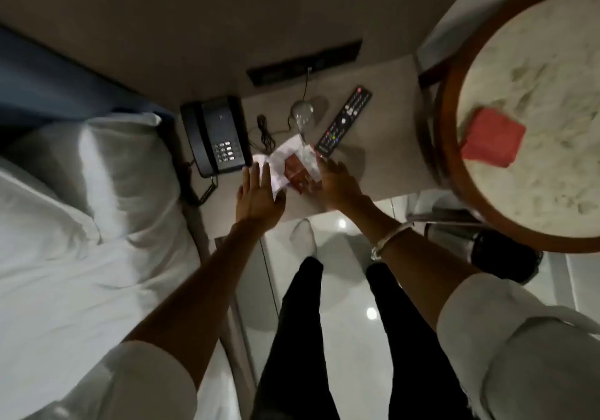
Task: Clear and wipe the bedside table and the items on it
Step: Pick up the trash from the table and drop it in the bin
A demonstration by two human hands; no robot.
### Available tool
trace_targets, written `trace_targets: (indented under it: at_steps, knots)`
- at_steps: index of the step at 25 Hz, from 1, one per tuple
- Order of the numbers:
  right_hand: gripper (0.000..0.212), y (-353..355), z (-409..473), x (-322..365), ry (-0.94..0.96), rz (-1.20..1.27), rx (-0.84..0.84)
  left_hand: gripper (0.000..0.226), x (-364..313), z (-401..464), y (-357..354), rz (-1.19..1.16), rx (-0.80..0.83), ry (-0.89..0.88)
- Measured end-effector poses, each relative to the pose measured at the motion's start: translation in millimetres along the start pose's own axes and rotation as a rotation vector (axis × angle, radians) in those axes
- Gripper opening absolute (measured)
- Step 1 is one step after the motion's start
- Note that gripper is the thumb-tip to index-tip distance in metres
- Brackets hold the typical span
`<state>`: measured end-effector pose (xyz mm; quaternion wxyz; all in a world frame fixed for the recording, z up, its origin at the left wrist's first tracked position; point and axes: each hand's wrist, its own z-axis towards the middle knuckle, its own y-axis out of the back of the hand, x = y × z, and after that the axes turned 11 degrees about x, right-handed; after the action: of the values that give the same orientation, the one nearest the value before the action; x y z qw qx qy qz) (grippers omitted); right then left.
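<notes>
The fingers (256,173) of the left hand (259,194) are spread out flat and wide, and they rest on the edge of a white paper (279,163). The fingers of the right hand (339,189) are also stretched out, and they touch the side of a red packet (297,173) with some clear plastic wrap on it. It is too blurry to tell if either hand has a real grip on anything.

The paper and the red packet lie together in a small pile at the front of the bedside table (383,147), between the two hands. Just behind the pile is a clear glass (302,114); the picture is too blurry to tell if it stands up or lies down. A black remote (344,121) lies to the right of the glass, at a slant. A black phone (216,135) sits at the left end of the table, near the bed. A thin black cord (264,131) lies between the phone and the glass.

On the left is a bed with a white pillow (107,163). On the right is a round table (539,111) with a brown rim, and a red cloth (492,137) lies on it. The person wears a white shirt with the sleeves rolled up and a bracelet (386,241) on the right wrist.
</notes>
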<state>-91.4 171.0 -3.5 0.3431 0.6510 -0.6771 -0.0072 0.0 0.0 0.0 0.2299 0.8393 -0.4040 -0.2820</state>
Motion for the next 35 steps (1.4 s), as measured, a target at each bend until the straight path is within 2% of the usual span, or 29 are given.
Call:
trace_targets:
  at_steps: [3, 6, 8, 10, 13, 15, 17, 19, 22, 26, 29, 32, 35]
  knots:
    - [0.097, -50, 63, -5, -0.021, -0.086, -0.067, 0.083, 24, 54, -37, -0.189, -0.097, 0.062]
    - [0.099, -89, 84, -7, -0.104, -0.160, -0.286, 0.094, 16, 78, -49, -0.659, -0.228, 0.198]
    - [0.085, -108, 98, -17, -0.100, -0.132, -0.353, 0.093, 15, 101, -53, -0.882, -0.243, 0.333]
    - [0.069, -117, 94, -27, -0.079, -0.091, -0.386, 0.081, 16, 109, -57, -1.055, -0.246, 0.408]
    - [0.046, -113, 75, -38, 0.048, -0.011, -0.532, 0.052, 6, 83, -63, -1.268, -0.377, 0.379]
    - [0.039, -107, 50, -46, 0.140, 0.141, -0.565, 0.043, -6, 50, -70, -1.389, -0.425, 0.357]
    - [0.031, -105, 19, -62, 0.179, 0.298, -0.644, 0.037, -23, 16, -82, -1.429, -0.426, 0.377]
    - [0.021, -108, -18, -100, 0.116, 0.491, -0.699, 0.030, -52, -12, -106, -1.419, -0.410, 0.364]
    - [0.021, -117, -68, -175, -0.128, 0.764, -0.706, 0.024, -101, -27, -152, -1.284, -0.314, 0.307]
    - [0.020, -137, -136, -316, -0.526, 1.081, -0.756, 0.013, -190, -18, -240, -1.213, -0.021, 0.299]
    - [0.017, -146, -176, -413, -0.751, 1.513, -0.876, 0.019, -251, -20, -310, -1.182, 0.169, 0.283]
    - [0.003, -143, -193, -480, -0.823, 1.798, -0.947, 0.019, -298, -25, -362, -1.124, 0.269, 0.243]
    - [0.016, -139, -193, -529, -0.799, 1.917, -0.828, 0.027, -340, -20, -401, -1.056, 0.295, 0.218]
